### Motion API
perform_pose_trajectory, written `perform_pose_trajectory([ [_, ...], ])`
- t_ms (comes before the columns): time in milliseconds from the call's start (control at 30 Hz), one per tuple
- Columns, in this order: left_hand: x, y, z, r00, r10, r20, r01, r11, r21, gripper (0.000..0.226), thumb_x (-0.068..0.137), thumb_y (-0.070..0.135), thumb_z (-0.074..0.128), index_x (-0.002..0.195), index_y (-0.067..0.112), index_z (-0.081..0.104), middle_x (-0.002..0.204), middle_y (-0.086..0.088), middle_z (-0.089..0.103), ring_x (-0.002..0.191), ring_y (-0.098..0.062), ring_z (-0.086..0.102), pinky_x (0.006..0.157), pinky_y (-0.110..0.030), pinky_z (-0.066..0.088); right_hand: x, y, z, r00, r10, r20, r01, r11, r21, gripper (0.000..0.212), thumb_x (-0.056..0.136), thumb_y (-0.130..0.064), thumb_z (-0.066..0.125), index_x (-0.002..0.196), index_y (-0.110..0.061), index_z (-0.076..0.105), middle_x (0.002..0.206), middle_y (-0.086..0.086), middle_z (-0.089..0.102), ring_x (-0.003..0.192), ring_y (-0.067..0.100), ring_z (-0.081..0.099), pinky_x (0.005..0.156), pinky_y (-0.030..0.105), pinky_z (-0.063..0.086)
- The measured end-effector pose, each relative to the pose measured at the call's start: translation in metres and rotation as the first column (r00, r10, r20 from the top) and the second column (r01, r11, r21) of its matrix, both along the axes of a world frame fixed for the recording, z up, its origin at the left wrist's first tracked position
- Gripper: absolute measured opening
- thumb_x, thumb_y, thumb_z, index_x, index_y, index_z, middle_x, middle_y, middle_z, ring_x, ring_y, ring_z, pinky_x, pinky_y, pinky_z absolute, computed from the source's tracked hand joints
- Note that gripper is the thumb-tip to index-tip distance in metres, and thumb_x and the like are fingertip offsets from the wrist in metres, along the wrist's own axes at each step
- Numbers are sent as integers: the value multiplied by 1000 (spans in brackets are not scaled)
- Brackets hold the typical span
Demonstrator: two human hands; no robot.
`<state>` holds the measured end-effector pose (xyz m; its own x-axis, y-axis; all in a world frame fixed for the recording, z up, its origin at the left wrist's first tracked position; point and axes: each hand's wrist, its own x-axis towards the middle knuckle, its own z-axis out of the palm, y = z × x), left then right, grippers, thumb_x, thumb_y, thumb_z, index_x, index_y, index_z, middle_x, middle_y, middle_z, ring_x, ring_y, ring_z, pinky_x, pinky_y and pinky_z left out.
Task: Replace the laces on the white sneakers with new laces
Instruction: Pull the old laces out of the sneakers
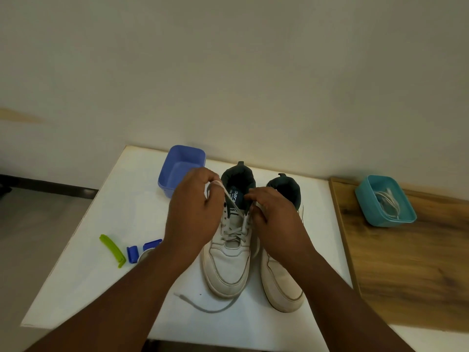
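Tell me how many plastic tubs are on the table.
2: a blue tub at the back left by the sneakers, and a teal tub holding laces at the right on the wooden board.

A plain room in a home, it seems: a bare off-white wall, a small white table pushed against it, a wooden board alongside, and household plastic tubs.

Only partial, unreadable white print on the left sneaker's insole, no legible text.
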<state>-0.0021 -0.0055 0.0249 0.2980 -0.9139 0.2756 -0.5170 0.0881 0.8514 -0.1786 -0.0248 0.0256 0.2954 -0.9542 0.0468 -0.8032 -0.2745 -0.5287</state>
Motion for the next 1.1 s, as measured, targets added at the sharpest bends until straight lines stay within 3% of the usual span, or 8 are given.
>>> perform_pose_trajectory([
  [133, -6, -7, 6, 834, 73, -547, 4, 990, 138, 23, 104, 10, 42, 89, 9, 60, 80, -13, 65, 72, -19, 67, 69, -31, 60, -1, -1, 0, 1000, 6, -2, -6, 1000, 5, 34, 101, -11, 54, 130, -22, 67, 133, -6, 61, 121, 9, 54, 93, 0, 23],
  [200, -3, -10, 8, 769, 96, -632, 16, 985, 169, 22, 104, 9, 41, 92, 9, 60, 77, -10, 65, 66, -15, 66, 65, -31, 60, -2, 0, 0, 1000, 11, 21, -11, 1000, 7, 30, 102, -18, 55, 130, -23, 67, 133, -7, 60, 120, 8, 54, 95, 4, 27],
  [300, -2, -5, 7, 900, -51, -432, 137, 976, 169, 22, 101, 10, 45, 112, 23, 58, 92, -2, 65, 75, -10, 63, 67, -26, 55, 0, 1, 1, 999, 42, 29, -42, 999, -6, 29, 102, -20, 56, 127, -23, 69, 133, -7, 58, 120, 8, 53, 100, 14, 34],
  [367, -2, -1, -7, 970, -240, 49, 223, 947, 230, 40, 95, 29, 52, 133, 40, 47, 127, 4, 58, 112, -13, 57, 91, -35, 52, 1, 1, 1, 998, 57, 20, -57, 998, -15, 32, 99, -10, 56, 125, -21, 71, 132, -3, 59, 120, 11, 54, 103, 18, 37],
  [467, -6, 2, -25, 780, -347, 522, 214, 930, 298, 63, 85, 61, 54, 143, 51, 31, 161, 3, 23, 151, -27, 12, 120, -57, 15, 0, 1, 2, 998, 51, 29, -51, 999, -10, 36, 96, 0, 55, 123, -17, 72, 127, 1, 62, 117, 14, 57, 102, 16, 41],
  [733, -8, 0, -22, 757, -329, 565, 146, 927, 345, 28, 95, 56, 51, 118, 47, 64, 165, 5, 16, 153, -27, -7, 120, -57, -8, 0, 2, 3, 999, -6, 50, 6, 1000, 7, 38, 98, 0, 51, 128, -18, 66, 130, 0, 62, 116, 11, 56, 95, 1, 26],
  [967, -4, -4, -23, 726, -234, 647, 117, 968, 220, 13, 93, 40, 62, 99, 34, 72, 135, 2, 56, 146, -32, 29, 116, -63, 12, 0, 0, 3, 999, -8, 40, 7, 1000, 19, 38, 97, 1, 52, 125, -18, 68, 130, -2, 62, 116, 9, 56, 92, -3, 26],
  [1100, -7, 1, -24, 705, -333, 627, 179, 938, 297, 21, 91, 47, 54, 106, 42, 69, 159, 4, 30, 153, -30, 4, 119, -62, -4, 0, 1, 4, 999, -10, 48, 9, 1000, 18, 38, 97, 1, 50, 124, -19, 68, 128, -3, 63, 115, 8, 56, 92, -1, 28],
])
